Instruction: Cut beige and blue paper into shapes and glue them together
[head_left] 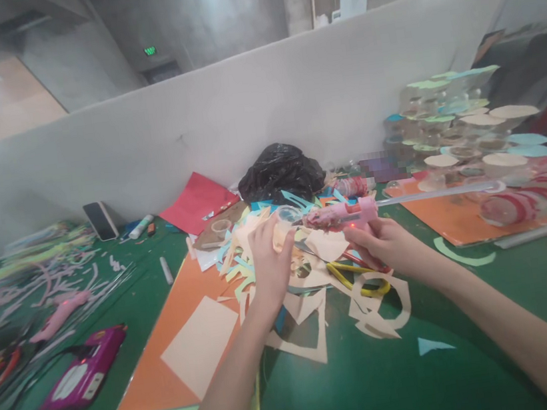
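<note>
My right grip (377, 245) clamped on pink hot glue gun (335, 217), long axis across frame, nozzle left toward clear plastic cup (285, 218) clamped in my left grip (269, 266)

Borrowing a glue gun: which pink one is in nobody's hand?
The pink hot glue gun lying far left among paper strips on the green mat. The other pink hot glue gun is held in the right hand.

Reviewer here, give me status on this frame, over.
Right hand gripping pink hot glue gun. Left hand holding clear plastic cup near gun's tip. Cut paper scraps, yellow-handled scissors lying below hands.
</note>
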Motion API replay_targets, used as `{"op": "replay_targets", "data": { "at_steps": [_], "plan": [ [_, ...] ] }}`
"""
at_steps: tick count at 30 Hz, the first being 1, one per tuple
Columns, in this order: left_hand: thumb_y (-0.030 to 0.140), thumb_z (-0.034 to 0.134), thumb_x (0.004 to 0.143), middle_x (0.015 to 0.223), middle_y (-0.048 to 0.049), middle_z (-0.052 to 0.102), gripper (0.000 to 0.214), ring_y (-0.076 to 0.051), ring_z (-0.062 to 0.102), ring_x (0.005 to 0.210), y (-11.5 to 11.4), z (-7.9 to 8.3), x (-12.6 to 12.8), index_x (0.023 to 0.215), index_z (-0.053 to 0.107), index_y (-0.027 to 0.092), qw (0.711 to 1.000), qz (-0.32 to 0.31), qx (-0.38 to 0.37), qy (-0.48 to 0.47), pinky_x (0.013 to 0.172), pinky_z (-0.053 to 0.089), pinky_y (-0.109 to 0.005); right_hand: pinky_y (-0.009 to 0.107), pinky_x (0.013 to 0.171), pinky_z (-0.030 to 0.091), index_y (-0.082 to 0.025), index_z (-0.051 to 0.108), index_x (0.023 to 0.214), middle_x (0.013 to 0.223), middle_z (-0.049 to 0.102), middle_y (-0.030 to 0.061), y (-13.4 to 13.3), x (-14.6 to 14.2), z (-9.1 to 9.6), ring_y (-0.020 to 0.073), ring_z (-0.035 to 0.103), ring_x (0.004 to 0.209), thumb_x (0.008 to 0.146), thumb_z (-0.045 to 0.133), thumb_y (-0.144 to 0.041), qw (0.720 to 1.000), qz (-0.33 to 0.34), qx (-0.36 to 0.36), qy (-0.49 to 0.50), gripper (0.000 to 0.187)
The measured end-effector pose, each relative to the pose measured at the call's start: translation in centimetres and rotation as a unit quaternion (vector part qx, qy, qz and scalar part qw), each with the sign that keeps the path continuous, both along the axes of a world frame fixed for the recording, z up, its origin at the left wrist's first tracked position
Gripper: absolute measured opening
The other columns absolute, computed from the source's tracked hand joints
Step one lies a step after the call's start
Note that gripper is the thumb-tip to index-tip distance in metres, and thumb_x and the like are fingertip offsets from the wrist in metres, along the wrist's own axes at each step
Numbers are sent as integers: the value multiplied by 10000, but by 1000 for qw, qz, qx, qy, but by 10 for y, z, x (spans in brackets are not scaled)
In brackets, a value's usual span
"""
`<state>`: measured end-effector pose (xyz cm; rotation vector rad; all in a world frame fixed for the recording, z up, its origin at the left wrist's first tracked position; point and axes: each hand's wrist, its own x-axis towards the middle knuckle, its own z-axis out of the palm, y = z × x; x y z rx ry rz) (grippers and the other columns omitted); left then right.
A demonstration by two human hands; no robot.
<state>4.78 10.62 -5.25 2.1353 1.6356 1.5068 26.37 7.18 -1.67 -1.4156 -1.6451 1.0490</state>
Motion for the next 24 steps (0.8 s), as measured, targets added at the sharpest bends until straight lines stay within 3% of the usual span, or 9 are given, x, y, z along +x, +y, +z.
{"op": "replay_targets", "data": {
  "at_steps": [9,15,20,24],
  "plan": [
    [371,579,906,1232,-95,629,399,-255,497,1154,1,-1,-1,1283,567,240,1000,1,-5,-6,897,435,-384,263,467,387,-250,364,451,324,420,-35,2,1,-1,96,410,351,842,486,-594,1000,-2,-10,-5,535],
    [373,594,888,1213,-99,630,394,-255,517,1142,3,-1,-3,1259,584,239,999,11,-26,-43,911,435,-394,248,394,351,-232,490,567,348,442,-45,2,2,0,107,406,344,837,515,-588,1000,-9,-21,16,448],
    [363,586,884,1206,-96,631,383,-253,527,1132,2,2,-5,1249,589,246,997,23,-37,-71,921,436,-400,264,530,439,-220,502,539,452,540,4,10,15,-2,140,516,481,889,431,-609,997,-46,54,-14,528],
    [359,583,883,1193,-102,633,387,-255,525,1136,2,3,-5,1248,585,229,996,30,-40,-72,918,436,-399,326,635,445,-227,618,738,667,646,56,22,35,-8,219,592,673,891,455,-609,983,-108,107,-101,443]
  ]
}}
